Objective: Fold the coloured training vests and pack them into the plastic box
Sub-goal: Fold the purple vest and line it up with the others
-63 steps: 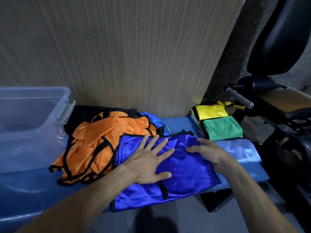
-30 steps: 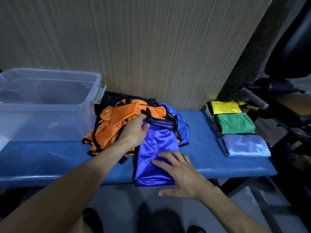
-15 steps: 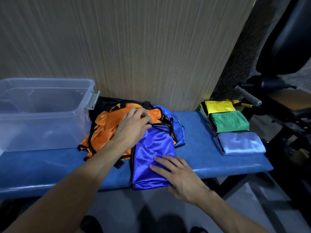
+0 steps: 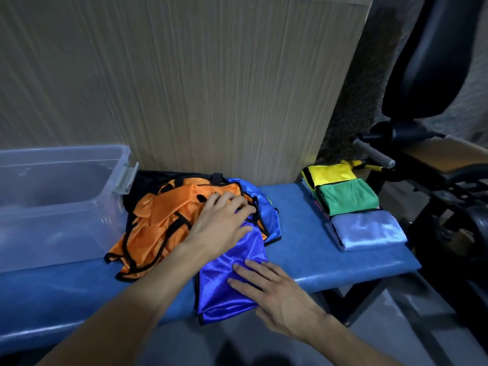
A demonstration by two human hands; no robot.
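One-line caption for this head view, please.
Both hands, left and right, press a folded blue vest flat on the bench beside the orange pile.

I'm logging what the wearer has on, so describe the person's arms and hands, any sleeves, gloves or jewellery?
Both forearms are bare right up to the frame edge, with no sleeves in view. The left hand and right hand wear no gloves, and no watch, bracelet or ring shows on either wrist or the visible fingers.
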